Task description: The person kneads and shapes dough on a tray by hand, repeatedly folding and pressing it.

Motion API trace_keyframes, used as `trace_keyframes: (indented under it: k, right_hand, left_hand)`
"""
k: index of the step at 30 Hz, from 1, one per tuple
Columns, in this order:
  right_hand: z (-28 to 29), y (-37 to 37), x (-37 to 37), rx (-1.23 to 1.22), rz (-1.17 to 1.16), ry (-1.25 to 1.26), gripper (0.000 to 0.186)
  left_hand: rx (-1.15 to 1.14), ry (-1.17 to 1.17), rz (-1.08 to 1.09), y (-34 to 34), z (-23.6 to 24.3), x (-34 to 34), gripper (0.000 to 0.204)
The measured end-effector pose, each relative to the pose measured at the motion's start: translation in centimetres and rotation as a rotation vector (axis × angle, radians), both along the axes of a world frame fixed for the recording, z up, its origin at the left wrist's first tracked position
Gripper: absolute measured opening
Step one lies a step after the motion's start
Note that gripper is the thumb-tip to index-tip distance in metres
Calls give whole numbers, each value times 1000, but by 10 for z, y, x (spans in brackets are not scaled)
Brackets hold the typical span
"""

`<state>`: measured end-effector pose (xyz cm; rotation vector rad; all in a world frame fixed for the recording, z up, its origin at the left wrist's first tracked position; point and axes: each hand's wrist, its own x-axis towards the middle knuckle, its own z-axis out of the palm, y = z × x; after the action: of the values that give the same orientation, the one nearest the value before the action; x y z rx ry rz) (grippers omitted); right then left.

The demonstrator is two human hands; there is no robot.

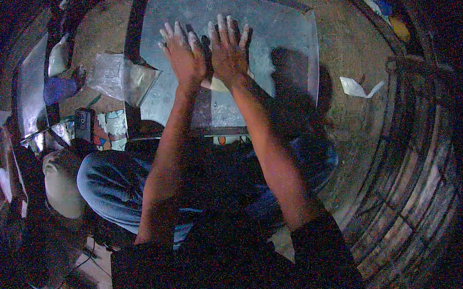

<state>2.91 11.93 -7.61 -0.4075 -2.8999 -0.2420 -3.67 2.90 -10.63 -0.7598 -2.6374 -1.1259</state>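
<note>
My left hand [182, 54] and my right hand [230, 50] reach forward side by side over a grey-blue flat board [175, 8]. Both have their backs up and their fingers stretched out and spread, and whitish powder coats the fingertips. Below the right wrist, a pale cream, flat piece [217, 85] shows in part. The hands and wrists hide the rest of it, so its kind is unclear. Whether the palms press on the board or hover just above it, I cannot tell.
A clear plastic bag [106, 75] overlaps the board's left edge. Left of my knee are a dark phone [84, 123] and a blue cloth-like thing [59, 90]. A folded white scrap [359, 87] lies on the floor at right, near a curved-looking slatted structure [401, 189].
</note>
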Motion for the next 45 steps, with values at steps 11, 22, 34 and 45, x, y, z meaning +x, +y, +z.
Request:
trace_keyframes:
  k: [11,22,34,45]
  right_hand:
    - [-37,17,-19,-257,-269,312,64]
    - [-18,34,1,-467,-436,24,57]
    - [-30,23,9,-132,-190,122,68]
    - [-22,22,-2,-125,-174,124,58]
  left_hand:
    - [-193,166,8,11,-15,1,67]
    - [-613,445,-258,24,5,-1,58]
    - [-344,225,-215,16,-19,-2,59]
    - [-286,280,0,-17,-29,-25,61]
